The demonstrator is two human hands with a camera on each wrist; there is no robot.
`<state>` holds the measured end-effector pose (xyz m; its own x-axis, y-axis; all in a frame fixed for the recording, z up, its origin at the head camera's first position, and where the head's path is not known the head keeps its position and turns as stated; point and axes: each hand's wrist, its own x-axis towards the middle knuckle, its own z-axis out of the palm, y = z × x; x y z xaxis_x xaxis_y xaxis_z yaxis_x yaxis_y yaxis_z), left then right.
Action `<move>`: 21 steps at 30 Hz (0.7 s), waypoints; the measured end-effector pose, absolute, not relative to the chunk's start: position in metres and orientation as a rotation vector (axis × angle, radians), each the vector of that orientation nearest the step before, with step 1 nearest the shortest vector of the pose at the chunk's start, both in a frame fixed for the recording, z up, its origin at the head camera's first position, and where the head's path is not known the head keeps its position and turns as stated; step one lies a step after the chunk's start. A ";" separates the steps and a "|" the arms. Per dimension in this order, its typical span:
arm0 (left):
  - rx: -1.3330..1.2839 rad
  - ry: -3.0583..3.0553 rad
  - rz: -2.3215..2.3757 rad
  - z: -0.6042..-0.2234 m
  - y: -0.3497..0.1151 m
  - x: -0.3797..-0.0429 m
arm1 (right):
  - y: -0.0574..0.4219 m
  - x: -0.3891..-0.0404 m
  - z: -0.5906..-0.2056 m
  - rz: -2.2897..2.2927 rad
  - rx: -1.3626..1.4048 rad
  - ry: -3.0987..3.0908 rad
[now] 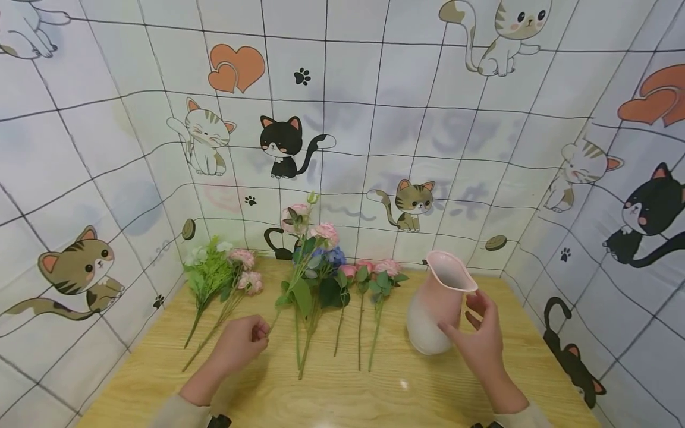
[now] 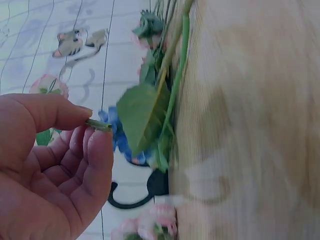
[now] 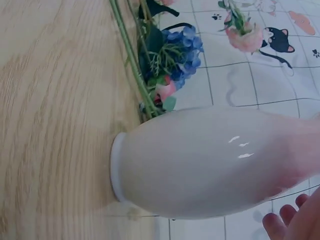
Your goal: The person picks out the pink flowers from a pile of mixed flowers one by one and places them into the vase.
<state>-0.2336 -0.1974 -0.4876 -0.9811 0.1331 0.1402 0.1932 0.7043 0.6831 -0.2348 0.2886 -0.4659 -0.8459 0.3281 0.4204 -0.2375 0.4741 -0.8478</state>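
Cat-printed cloth (image 1: 353, 148) stands behind the wooden bench (image 1: 316, 398).
Left hand's (image 1: 238, 345) fingers pinch a pink flower spray (image 1: 324, 233) by its stem; right hand's (image 1: 481, 342) fingers are apart beside the upright pink-and-white vase (image 1: 436, 312), at right.

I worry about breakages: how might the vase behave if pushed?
The vase might tip if pushed high up: its foot looks narrower than its belly. Glossy highlights suggest a smooth, possibly slippery surface. Its ceramic-like sheen hints it could be rigid and breakable.
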 end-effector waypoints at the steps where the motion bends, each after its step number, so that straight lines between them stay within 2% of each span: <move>1: -0.277 -2.825 -1.162 -0.488 -0.194 -0.234 | 0.287 -0.233 -0.465 1.371 -0.076 -2.157; 9: -0.281 -2.831 -1.260 -0.487 -0.174 -0.231 | 0.274 -0.218 -0.454 1.330 -0.007 -1.971; 21: -0.451 -2.776 -1.300 -0.484 -0.147 -0.240 | 0.232 -0.198 -0.436 1.346 0.204 -2.014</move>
<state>-0.2396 -0.1466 -0.4842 -0.9566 0.2428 0.1611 0.2792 0.6056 0.7452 -0.1976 0.2321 -0.4355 -0.7457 0.2392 0.6219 -0.4831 0.4488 -0.7518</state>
